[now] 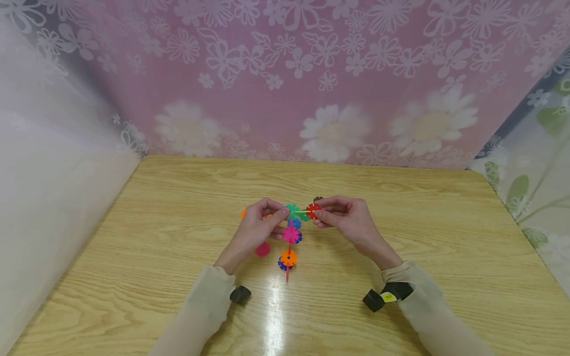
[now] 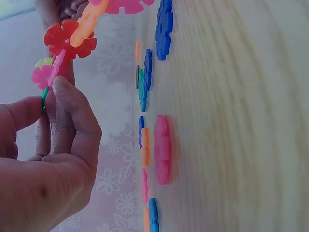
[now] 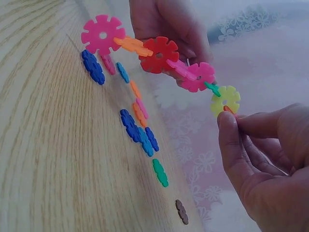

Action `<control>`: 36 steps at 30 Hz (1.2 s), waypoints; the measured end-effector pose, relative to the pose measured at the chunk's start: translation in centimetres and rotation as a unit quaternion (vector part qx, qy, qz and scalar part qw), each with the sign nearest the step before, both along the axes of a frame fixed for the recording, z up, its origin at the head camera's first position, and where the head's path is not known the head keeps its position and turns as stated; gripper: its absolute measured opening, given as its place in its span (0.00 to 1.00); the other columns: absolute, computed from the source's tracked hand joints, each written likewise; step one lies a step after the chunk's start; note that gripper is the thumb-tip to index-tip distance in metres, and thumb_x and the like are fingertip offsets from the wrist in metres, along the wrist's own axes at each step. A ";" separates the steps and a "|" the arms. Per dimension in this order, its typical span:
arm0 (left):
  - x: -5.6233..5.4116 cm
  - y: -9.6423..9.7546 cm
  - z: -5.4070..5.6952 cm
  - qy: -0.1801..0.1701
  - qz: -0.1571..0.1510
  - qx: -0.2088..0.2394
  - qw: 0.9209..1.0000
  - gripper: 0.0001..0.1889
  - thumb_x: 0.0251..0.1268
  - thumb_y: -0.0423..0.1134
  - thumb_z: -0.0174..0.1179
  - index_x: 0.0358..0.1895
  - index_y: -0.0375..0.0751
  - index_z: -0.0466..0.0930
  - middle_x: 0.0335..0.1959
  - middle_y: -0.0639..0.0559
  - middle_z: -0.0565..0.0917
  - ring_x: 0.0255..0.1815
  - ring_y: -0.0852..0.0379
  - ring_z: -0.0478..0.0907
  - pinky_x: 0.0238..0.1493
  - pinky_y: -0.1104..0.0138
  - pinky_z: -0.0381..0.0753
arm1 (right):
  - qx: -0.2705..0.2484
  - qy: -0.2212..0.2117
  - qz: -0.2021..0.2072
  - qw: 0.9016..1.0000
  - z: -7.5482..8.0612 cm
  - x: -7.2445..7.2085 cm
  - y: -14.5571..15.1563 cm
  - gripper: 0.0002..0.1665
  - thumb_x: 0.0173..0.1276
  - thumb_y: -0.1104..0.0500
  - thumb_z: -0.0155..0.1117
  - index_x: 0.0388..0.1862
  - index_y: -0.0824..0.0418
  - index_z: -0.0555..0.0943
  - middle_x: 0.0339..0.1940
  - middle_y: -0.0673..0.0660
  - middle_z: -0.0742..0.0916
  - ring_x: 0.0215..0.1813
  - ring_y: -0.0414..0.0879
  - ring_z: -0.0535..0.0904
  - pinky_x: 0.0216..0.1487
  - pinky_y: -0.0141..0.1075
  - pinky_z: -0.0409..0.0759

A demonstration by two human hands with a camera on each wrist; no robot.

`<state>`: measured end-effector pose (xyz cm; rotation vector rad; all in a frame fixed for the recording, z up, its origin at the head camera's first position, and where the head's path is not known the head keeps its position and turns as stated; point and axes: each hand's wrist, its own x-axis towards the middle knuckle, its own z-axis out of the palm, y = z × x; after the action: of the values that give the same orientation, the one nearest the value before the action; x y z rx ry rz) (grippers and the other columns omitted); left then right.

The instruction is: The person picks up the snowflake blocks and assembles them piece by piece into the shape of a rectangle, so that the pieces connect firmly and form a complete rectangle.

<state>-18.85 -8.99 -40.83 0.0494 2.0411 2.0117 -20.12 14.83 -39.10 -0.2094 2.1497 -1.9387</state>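
Observation:
A chain of slotted plastic snowflake discs hangs between the hands above the table. In the head view my left hand (image 1: 256, 225) pinches the green disc (image 1: 291, 211) between thumb and fingers. My right hand (image 1: 352, 220) pinches a red disc (image 1: 312, 211) at the chain's end, its edge against the yellow disc (image 3: 225, 99) in the right wrist view. From the green disc, the linked discs run down towards the body: pinks, a red disc (image 3: 159, 54), an orange disc (image 3: 133, 47) and a pink disc (image 3: 102, 35) at the far end.
Loose discs lie on the wooden table (image 1: 156, 237) beneath the chain, among them a pink disc (image 1: 262, 249), a brown disc (image 3: 181, 211), a green disc (image 3: 160, 172) and several blue ones. A flowered pink cloth (image 1: 267, 99) hangs behind the table's back edge.

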 end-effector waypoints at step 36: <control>0.0 -0.3 0.2 -0.001 0.010 -0.006 1.000 0.11 0.76 0.42 0.61 0.53 0.40 0.79 0.45 0.45 0.85 0.33 0.55 0.88 0.39 0.59 0.90 | 0.034 0.020 0.006 0.999 0.1 -0.5 1.1 0.17 0.75 0.67 0.62 0.60 0.72 0.80 0.48 0.60 0.91 0.40 0.42 0.90 0.48 0.42 0.90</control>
<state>-18.84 -9.33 -40.65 0.0243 2.0610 2.0094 -20.59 15.94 -39.03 -0.2516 2.2296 -1.8675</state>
